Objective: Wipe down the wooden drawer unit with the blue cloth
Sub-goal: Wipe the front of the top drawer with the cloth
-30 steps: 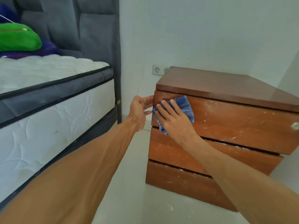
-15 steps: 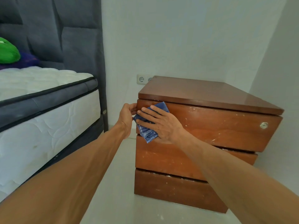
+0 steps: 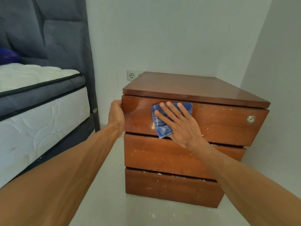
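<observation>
The blue cloth (image 3: pixel 160 126) lies at frame centre, flattened against the top drawer front of the wooden drawer unit (image 3: pixel 187 160). The right hand (image 3: pixel 180 126) presses it with straight, spread fingers, clasping nothing. The left hand (image 3: pixel 116 115) seems to clasp the unit's left edge, its fingertips hidden. A hard push could shove the unit back, and the unpinned cloth might slide from under the palm. The boxy unit's varnish is glossy and scuffed, the fabric soft and checked, and a round metal lock (image 3: pixel 251 119) sits right of centre.

Left hand (image 3: pixel 116 114) gripping, right hand (image 3: pixel 177 123) pressing flat
</observation>
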